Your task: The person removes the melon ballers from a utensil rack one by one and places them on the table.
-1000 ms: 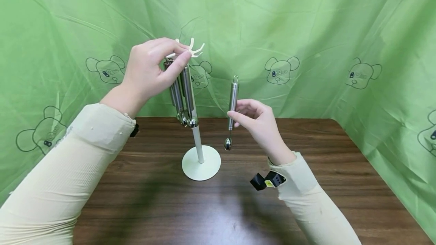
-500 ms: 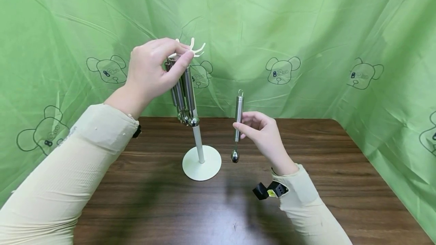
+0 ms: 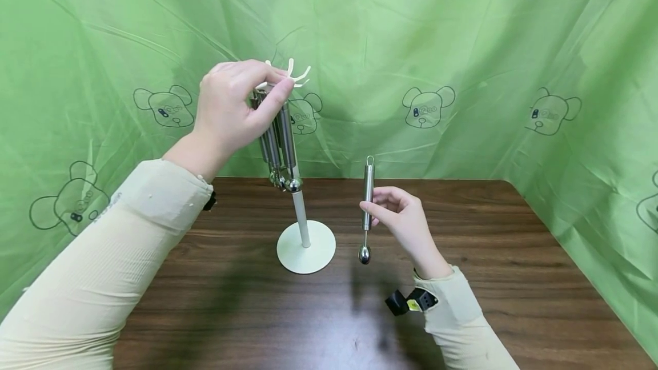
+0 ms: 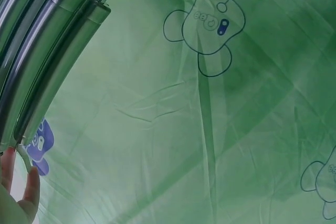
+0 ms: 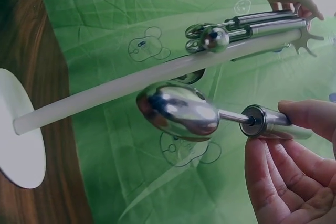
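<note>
My right hand [image 3: 403, 224] pinches a steel melon baller [image 3: 368, 181] by its handle between thumb and fingers. It hangs upright, loop at the top and small oval bowl pointing down, over the table and right of a white utensil stand [image 3: 301, 216]. In the right wrist view the melon baller's bowl [image 5: 178, 111] shows large in front of the stand's pole. My left hand [image 3: 231, 99] pinches the stand's hooked top, partly covering the hooks. Several more steel scoops [image 3: 277, 144] hang below that hand, clustered on the pole's left side; their upper ends are partly hidden.
The stand's round white base [image 3: 319, 250] rests on a dark wooden table [image 3: 488, 244]. Green cloth [image 3: 360, 33] with bear drawings hangs behind the table and at both sides. A black camera [image 3: 411, 301] sits on the right wrist.
My right hand has moved down and to the right with the melon baller, away from the hanging scoops. My left hand stays at the stand's top with hardly any shift.
</note>
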Demonstrator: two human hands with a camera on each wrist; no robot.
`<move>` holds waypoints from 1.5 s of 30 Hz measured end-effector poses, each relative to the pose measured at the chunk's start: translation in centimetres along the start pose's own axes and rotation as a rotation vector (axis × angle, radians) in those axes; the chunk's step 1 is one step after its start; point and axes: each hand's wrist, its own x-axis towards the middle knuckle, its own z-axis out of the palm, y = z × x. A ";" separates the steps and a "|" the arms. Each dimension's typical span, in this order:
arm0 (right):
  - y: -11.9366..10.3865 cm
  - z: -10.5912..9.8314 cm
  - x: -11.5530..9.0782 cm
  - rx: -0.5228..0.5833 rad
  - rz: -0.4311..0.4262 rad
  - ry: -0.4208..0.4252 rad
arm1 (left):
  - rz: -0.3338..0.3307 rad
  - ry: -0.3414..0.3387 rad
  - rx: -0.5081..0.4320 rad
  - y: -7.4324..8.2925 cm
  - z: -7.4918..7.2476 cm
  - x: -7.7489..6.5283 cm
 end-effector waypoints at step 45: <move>10.3 0.9 -1.0 0.046 0.324 0.022 | 0.009 0.026 -0.004 0.1 -0.4 0.4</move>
